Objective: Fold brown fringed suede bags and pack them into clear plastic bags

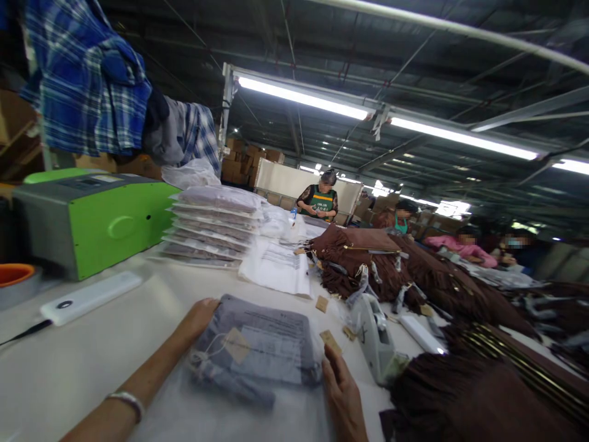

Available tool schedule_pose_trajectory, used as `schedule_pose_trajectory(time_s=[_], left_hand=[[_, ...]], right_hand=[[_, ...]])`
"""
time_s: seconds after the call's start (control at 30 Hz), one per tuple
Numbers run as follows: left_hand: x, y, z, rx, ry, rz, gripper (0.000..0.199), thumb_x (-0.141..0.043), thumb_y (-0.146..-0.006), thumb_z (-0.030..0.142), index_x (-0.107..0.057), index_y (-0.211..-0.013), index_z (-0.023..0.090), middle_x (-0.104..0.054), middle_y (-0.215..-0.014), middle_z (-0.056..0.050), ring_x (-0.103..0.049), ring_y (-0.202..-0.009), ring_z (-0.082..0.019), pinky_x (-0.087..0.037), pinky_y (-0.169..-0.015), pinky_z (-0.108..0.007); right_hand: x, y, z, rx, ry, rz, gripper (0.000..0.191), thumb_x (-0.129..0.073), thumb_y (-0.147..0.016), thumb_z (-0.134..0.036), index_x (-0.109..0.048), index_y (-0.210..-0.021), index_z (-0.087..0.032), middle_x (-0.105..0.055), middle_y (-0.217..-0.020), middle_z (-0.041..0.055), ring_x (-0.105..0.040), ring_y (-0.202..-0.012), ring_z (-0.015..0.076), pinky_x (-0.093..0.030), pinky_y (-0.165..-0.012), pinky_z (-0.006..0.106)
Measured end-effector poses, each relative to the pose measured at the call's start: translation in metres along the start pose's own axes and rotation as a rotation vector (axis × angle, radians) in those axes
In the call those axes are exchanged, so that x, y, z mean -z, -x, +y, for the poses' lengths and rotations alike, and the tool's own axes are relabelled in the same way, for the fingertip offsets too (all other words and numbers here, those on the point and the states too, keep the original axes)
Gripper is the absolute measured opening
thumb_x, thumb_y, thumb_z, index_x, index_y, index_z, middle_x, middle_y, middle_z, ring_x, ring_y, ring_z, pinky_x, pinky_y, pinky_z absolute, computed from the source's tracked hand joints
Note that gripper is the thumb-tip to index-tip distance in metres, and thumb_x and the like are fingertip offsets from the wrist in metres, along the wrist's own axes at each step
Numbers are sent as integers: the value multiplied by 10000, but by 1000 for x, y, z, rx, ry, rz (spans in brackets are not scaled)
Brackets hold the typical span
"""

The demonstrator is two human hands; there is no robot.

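A dark grey item in a clear plastic bag (276,331) lies on the white table in front of me, with a tan tag (237,345) and string showing through the film. My left hand (202,316) is at the bag's upper left edge, its fingertips partly hidden behind the item. At the right edge of the bag is my right hand (340,387), fingers slightly bent and apart, with the palm turned toward the bag. Whether its fingers pinch the film cannot be made out. A second tan tag (330,341) lies just beyond the right fingertips.
Bagged items (211,221) are stacked behind, beside a green and grey machine (119,227). A white device (92,298) lies left. A tape dispenser (375,337) and brown fringed bags (359,252) stand right. Several people sit farther back.
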State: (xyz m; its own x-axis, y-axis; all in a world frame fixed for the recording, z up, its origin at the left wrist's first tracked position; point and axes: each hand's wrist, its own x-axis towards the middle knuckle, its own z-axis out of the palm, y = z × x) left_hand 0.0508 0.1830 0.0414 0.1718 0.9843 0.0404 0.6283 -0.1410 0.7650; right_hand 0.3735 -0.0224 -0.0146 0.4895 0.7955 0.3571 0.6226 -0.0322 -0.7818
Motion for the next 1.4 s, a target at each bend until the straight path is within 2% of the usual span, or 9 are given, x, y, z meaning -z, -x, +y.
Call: schedule_pose_trajectory(time_s=[0.3, 0.57, 0.77, 0.9, 1.0, 1.07, 1.2, 1.3, 1.4], left_hand=[[7, 8, -5, -15, -351, 4, 195, -363, -883, 182, -506, -752, 204, -680, -831, -65, -645, -809, -208, -434, -700, -270], [-3, 32, 11, -26, -493, 24, 280, -308, -945, 243, -557, -1008, 132, -711, -946, -191, -681, -882, -321, -464, -732, -392], [5, 41, 19, -49, -576, 48, 359, -399, -961, 324, -483, -1233, 105, -687, -1055, -191, -658, -999, -289, -476, -836, -382], [9, 72, 20, -324, -621, 44, 516, -456, -956, 421, -350, -1425, 232, -389, -1499, -110, -360, -1373, -256, -286, -1117, -386], [3, 101, 8, -722, -660, -43, 628, -473, -930, 532, -309, -1473, 262, -226, -1584, -82, -153, -1459, -282, -101, -1183, -457], [-2, 115, -4, -901, -675, -123, 659, -443, -939, 545, -245, -1503, 267, -218, -1586, -90, -144, -1462, -285, -95, -1176, -483], [-6, 124, -16, -899, -689, -207, 683, -464, -944, 504, -159, -1521, 301, -236, -1581, -81, -209, -1448, -262, -160, -1162, -458], [-3, 129, -11, -879, -708, -129, 732, -560, -901, 471, -209, -1512, 274, -233, -1579, -111, -204, -1446, -299, -171, -1157, -490], [3, 145, -9, -1000, -711, -62, 609, -569, -915, 323, -321, -1467, 254, -285, -1559, -106, -227, -1436, -298, -168, -1164, -491]], right_hand=[[-4, 1, 6, 88, 29, 47, 529, -457, -890, -565, -659, -1190, -179, -688, -1180, 111, -666, -1060, 260, -557, -893, 376], [-1, 2, -2, 74, 32, 19, 518, -475, -880, -533, -648, -1192, -159, -679, -1192, 129, -658, -1067, 270, -537, -914, 391], [5, 6, -19, 216, 223, -63, 567, -425, -911, -496, -540, -1310, -110, -568, -1339, 172, -503, -1270, 294, -413, -1055, 490], [-4, 14, -56, 532, 395, -152, 554, -430, -947, -434, -416, -1424, -152, -407, -1492, 132, -281, -1419, 281, -229, -1153, 536], [-19, 27, -84, 726, 490, -350, 554, -471, -947, -374, -362, -1462, -201, -324, -1542, 85, -197, -1449, 274, -150, -1174, 541], [-28, 35, -92, 819, 506, -503, 554, -493, -940, -364, -358, -1464, -246, -312, -1548, 53, -204, -1447, 266, -151, -1176, 537], [-37, 40, -87, 817, 525, -601, 551, -446, -964, -384, -313, -1482, -254, -295, -1553, 51, -230, -1440, 248, -201, -1168, 521], [-39, 40, -80, 788, 550, -527, 526, -431, -971, -335, -329, -1477, -235, -315, -1545, 65, -238, -1438, 246, -223, -1162, 516], [-37, 42, -78, 796, 553, -403, 523, -459, -949, -257, -363, -1460, -205, -371, -1518, 92, -284, -1421, 254, -233, -1157, 519]])
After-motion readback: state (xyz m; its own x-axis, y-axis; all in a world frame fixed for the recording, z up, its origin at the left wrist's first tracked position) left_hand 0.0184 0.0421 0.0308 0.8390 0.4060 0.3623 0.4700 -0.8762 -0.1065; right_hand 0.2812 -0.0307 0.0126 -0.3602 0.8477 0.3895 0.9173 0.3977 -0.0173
